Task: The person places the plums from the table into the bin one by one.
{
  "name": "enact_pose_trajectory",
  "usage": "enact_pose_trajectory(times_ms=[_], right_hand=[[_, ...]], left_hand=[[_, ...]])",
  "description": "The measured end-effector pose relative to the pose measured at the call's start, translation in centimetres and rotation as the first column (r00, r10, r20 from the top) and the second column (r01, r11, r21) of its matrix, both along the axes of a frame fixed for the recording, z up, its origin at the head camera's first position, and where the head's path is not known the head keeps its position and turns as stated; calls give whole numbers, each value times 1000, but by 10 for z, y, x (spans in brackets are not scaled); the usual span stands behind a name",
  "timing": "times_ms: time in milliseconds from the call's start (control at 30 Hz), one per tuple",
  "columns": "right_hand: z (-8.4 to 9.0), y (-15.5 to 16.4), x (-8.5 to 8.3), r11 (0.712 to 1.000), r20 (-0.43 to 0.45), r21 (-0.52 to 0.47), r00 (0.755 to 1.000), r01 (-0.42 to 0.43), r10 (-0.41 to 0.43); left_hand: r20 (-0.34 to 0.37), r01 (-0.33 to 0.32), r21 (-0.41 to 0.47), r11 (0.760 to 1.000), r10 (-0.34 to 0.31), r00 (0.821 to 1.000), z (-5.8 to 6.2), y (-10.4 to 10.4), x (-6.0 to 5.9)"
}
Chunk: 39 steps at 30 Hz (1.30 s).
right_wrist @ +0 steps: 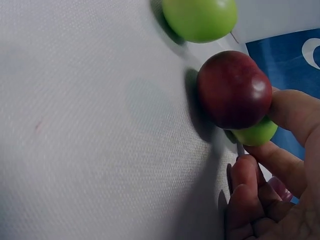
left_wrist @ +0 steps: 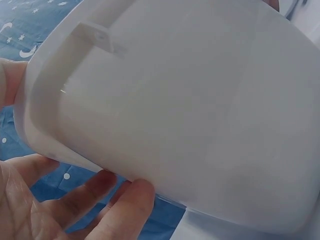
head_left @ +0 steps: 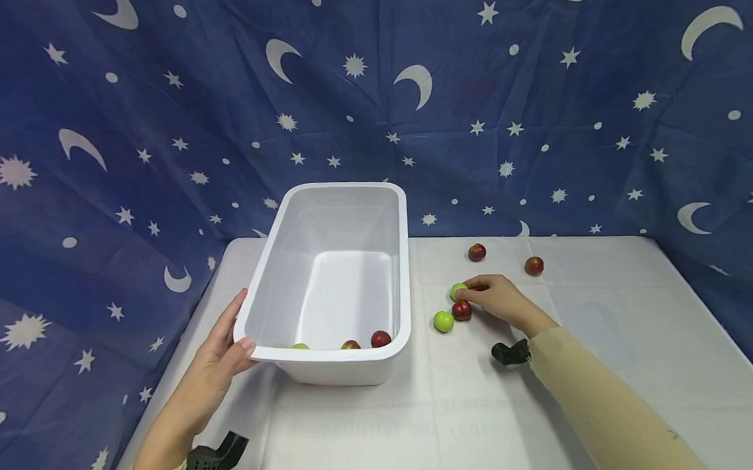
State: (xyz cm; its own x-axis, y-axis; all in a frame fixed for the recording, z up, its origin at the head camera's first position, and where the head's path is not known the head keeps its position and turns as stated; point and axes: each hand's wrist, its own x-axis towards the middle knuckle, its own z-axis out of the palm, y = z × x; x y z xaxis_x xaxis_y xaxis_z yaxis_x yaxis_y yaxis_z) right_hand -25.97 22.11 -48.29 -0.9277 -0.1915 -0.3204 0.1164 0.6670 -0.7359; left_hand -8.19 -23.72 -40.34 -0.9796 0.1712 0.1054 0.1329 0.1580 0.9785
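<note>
My left hand (head_left: 207,360) grips the near left corner of a white plastic bin (head_left: 349,296), with the thumb over its rim and the fingers along the outside. Inside, against the near wall, lie a dark red apple (head_left: 380,339), a reddish apple (head_left: 350,345) and a green apple (head_left: 300,346), partly hidden by the rim. Right of the bin, my right hand (head_left: 501,301) pinches a small green apple (head_left: 458,291) between thumb and fingers. Just nearer sits a red apple (head_left: 462,310), which partly covers the pinched one in the right wrist view. Another green apple (head_left: 444,321) lies beside it.
Two more red apples, one (head_left: 477,252) behind the right hand and one (head_left: 534,265) farther right, lie toward the back of the white-covered table (head_left: 445,417). A blue curtain (head_left: 466,162) with moons and stars hangs behind and at the sides.
</note>
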Motion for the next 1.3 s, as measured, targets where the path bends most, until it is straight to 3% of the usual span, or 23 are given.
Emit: enact_pose_trajectory(times_ms=[600, 933, 1300], right_hand=[[7, 16, 3, 986, 56, -96, 990, 137, -132], [44, 6, 8, 969, 5, -232, 996, 87, -88], [82, -19, 20, 968, -70, -249, 997, -4, -14]], left_hand=[[11, -1, -2, 1000, 1, 1000, -4, 3, -4], [5, -2, 1, 1000, 2, 1000, -3, 1, -2], [3, -17, -17, 1000, 17, 1000, -1, 1, 1]])
